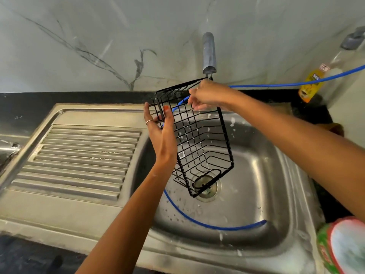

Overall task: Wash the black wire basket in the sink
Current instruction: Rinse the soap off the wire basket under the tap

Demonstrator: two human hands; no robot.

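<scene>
Black wire basket (199,139) gripped by right hand (207,95), left hand (160,127) flat against it; labels unreadable.

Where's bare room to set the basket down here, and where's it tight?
Free: the ribbed drainboard left of the sink bowl, bare as far as it shows. Partly free: the bowl floor right of the drain, bordered by the blue hose looping along the front. Crowded: the right counter, with a bottle at the back and a tub at the front corner.

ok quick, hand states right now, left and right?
Left hand: open, fingers straight, resting against the basket side.
Right hand: curled round the basket's top edge, holding it under the tap.
</scene>
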